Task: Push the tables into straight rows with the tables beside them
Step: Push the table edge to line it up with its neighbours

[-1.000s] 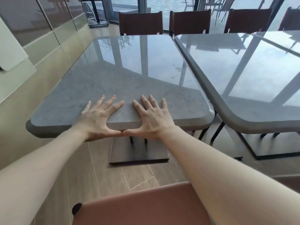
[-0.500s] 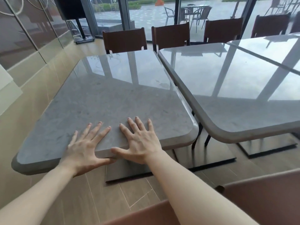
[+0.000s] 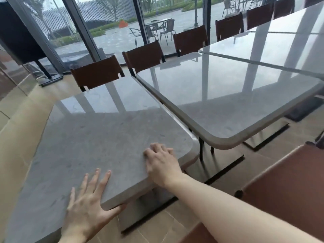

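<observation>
Fingers [image 3: 98, 179] of both hands flat on grey table [image 3: 98, 137].

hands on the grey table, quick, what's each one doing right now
Left hand: open, fingers flat on the grey table, thumb under its edge.
Right hand: fingers loosely bent on the tabletop, holding nothing.

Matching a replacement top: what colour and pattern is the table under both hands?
Mottled grey, stone-like tabletop, glossy at the far end; seen in the head view.

Near table [image 3: 105, 137] left of neighbouring table [image 3: 228, 95]
</observation>
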